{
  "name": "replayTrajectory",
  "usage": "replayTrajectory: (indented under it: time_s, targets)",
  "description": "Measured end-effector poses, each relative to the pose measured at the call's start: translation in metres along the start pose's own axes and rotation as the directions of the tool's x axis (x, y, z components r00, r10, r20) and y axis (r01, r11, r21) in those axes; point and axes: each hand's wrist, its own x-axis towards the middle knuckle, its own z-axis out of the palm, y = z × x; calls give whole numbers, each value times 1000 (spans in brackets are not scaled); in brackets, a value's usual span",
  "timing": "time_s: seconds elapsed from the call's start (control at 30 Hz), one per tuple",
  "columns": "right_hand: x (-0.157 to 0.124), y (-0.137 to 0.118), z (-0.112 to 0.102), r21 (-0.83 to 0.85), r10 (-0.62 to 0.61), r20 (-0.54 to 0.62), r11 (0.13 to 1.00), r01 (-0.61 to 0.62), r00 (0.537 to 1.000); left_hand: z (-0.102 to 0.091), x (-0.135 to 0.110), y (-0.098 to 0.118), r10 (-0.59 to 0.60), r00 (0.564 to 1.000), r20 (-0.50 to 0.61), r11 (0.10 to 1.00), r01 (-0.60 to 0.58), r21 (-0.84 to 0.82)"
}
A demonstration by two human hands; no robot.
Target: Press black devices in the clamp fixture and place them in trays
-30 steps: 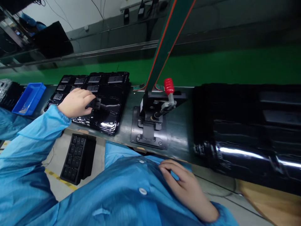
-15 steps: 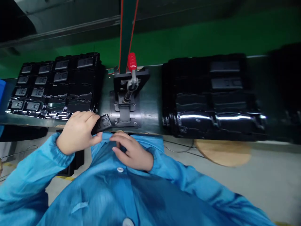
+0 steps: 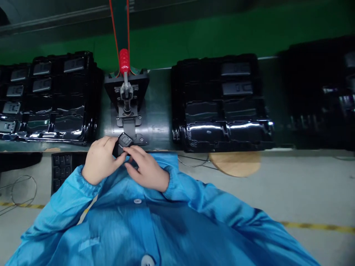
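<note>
My left hand (image 3: 101,159) is closed on a small black plastic housing (image 3: 124,140), thumb below and fingers along its left side. The part is tilted, with a rectangular recess and small pale lettering on its face. Fingertips of my right hand (image 3: 148,168) press on the part's lower right edge, and the thumb sits lower, apart from it. Both hands are in front of the bench edge, close to my blue smock. Just beyond them stands a toggle clamp fixture (image 3: 127,98) with a red handle (image 3: 124,61); its metal base plate is partly hidden by the part.
On the left lies a stack of glossy black trays (image 3: 68,123) with several grey-black parts in its pockets. Another tray stack (image 3: 205,129), holding two parts, lies to the right. Dark trays (image 3: 313,99) sit farther right. A round wooden stool (image 3: 235,162) stands beneath the bench edge.
My left hand has brought the black plastic housing over to my right hand, whose fingers now touch it. The view has shifted right, so the bench items appear farther left.
</note>
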Motion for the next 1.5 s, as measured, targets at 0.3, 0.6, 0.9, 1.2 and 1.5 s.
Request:
replayTrajectory:
  time_s: [0.3, 0.6, 0.9, 1.2, 1.5]
  targets:
    - [-5, 9, -2, 39, -20, -16, 999, 21, 1000, 16, -10, 5, -53, 998, -37, 992, 49, -114]
    - [15, -2, 5, 484, 198, -119, 867, -117, 973, -9, -19, 3, -137, 966, -217, 973, 91, -211]
    - [61, -16, 22, 588, 468, 22, 709, -391, 883, -37, -13, -20, -39, 994, -98, 973, 15, -229]
    - [61, 0, 18, 518, 554, 50, 697, -496, 831, -119, 2, -166, -97, 972, -215, 994, 107, 36]
    - [67, 7, 16, 493, 600, -9, 698, -519, 800, -121, 29, -227, -178, 984, -2, 975, 177, 133]
